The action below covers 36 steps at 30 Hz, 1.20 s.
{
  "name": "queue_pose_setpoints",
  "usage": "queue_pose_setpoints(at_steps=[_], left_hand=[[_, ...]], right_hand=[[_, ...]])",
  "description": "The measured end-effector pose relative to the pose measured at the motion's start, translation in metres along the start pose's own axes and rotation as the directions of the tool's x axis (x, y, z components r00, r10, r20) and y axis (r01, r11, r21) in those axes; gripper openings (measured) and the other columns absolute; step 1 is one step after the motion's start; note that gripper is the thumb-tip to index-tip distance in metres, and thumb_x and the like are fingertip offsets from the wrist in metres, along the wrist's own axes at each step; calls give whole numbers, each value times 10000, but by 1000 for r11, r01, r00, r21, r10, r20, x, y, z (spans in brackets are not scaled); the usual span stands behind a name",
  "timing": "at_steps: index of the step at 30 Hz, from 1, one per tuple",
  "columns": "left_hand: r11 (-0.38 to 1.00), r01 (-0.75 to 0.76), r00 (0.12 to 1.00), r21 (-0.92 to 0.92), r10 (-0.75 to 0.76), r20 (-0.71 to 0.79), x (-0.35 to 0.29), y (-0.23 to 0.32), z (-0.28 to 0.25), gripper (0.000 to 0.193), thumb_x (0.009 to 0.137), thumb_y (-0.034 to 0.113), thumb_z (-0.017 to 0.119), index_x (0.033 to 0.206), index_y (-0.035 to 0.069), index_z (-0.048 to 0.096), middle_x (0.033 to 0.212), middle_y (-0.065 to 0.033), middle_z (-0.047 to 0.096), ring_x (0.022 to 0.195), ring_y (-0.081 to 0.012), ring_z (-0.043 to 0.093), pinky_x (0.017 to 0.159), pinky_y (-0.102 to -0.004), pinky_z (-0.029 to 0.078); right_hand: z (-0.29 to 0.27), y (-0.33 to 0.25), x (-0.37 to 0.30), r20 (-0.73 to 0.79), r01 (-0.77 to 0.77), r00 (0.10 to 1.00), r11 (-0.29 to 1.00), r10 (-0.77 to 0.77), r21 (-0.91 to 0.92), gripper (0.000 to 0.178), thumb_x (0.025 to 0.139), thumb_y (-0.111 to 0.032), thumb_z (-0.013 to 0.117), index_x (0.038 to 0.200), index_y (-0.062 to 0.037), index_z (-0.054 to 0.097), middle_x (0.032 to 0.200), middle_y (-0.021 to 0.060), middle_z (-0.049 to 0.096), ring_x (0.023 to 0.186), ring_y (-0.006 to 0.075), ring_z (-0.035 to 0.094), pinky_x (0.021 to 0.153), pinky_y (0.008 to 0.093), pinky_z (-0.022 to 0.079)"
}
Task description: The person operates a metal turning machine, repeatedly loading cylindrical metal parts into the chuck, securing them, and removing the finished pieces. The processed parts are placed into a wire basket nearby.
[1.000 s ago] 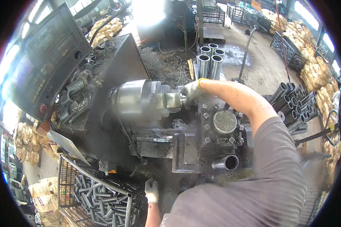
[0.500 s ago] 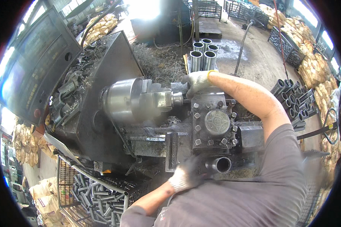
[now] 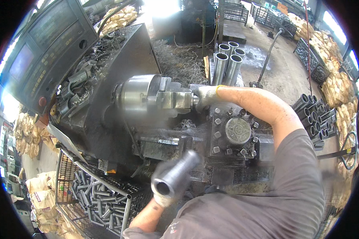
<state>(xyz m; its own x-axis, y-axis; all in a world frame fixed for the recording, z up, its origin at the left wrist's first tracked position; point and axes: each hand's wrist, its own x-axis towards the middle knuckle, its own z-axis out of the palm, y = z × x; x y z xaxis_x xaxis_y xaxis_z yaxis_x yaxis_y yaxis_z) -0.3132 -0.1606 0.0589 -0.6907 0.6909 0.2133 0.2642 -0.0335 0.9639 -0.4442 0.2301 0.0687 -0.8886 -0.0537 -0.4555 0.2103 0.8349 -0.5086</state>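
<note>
My left hand (image 3: 163, 199), in a pale knit glove, is closed round a short, thick-walled metal tube (image 3: 181, 169), blurred by motion. The tube tilts, its hollow end facing me, in front of the lathe's carriage. My right arm reaches across the turret tool post (image 3: 238, 131). My gloved right hand (image 3: 207, 96) curls round the short bright end of a metal tube (image 3: 195, 99) sticking out of the lathe chuck (image 3: 141, 93); some of its fingers are hidden. The chuck's stepped jaws (image 3: 173, 100) sit close to that hand.
Several finished-looking tubes (image 3: 221, 63) stand upright behind the tool post. A mesh crate (image 3: 60, 187) at lower left holds many small tubes. More tubes (image 3: 313, 115) are stacked at right. A control panel (image 3: 36, 51) rises at left; metal shavings (image 3: 171, 59) lie behind the lathe.
My left hand has lifted the tube off the near side of the carriage and swung it left. My right hand has closed in on the tube end at the chuck. The view has shifted.
</note>
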Motion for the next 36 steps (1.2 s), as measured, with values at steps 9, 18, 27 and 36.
queue_pose_setpoints(at_steps=[9,18,27,36], left_hand=[[854,1,915,520,209,-345,110,-59,-10,551,837,216,931,1278,39,652,1161,-103,754,1031,-233,740,946,-375,601],[906,193,980,375,-161,-115,34,-78,50,378,814,175,884,1152,97,735,1037,-91,792,942,-253,774,831,-370,621],[890,-171,985,422,145,93,49,-60,42,539,805,171,890,1282,72,659,1173,-171,727,1083,-382,738,896,-436,606],[747,54,973,-662,109,202,-28,-32,-24,909,1007,374,742,1674,36,226,1627,-173,436,1507,-337,453,1280,-490,332]], right_hand=[[8,-5,-17,-121,43,988,922,-97,-385,705,756,-424,870,1304,-32,663,1048,226,783,969,381,768,869,451,618],[-7,-17,14,64,12,998,986,-2,-165,754,716,-587,907,1174,-3,771,1093,159,798,976,307,760,865,427,606],[-38,-15,-129,-416,-368,908,578,54,-728,455,661,-239,844,1051,-18,762,969,216,787,890,379,786,762,470,629],[135,-210,-265,-776,-125,630,986,-7,-110,625,716,-291,857,1272,-81,666,988,142,765,858,355,783,784,455,638]])
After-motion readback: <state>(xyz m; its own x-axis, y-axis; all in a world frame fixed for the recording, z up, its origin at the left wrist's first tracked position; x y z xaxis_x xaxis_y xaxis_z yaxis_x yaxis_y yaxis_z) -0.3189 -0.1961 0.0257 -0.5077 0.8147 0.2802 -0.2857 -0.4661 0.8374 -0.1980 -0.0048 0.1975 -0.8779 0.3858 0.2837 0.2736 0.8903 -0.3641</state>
